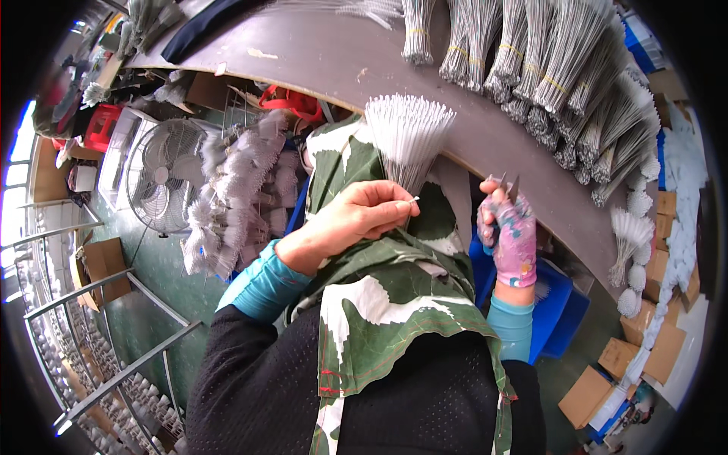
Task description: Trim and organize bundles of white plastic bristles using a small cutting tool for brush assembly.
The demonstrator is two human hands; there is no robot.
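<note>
My bare left hand (368, 212) pinches a thin white strand (414, 200) between thumb and forefinger; only its short end shows. Just beyond it, a fanned bundle of thin white-tipped wires (409, 129) stands against the table edge, its lower part going down behind my fingers. To the right, my right hand (508, 235), in a pink flowered glove with bare fingertips, is closed around small snips (513, 188). Their two pointed blades stick up apart, touching nothing. A green and white camouflage apron (394, 299) covers my lap under both hands.
Many tied wire bundles (561, 68) lie along the far right of the curved grey table (326, 72). A standing fan (163, 174) and heaped white bundles (243, 189) are at left, near a metal rack (129, 371). Blue bins (557, 315) and cardboard boxes (588, 394) stand at right.
</note>
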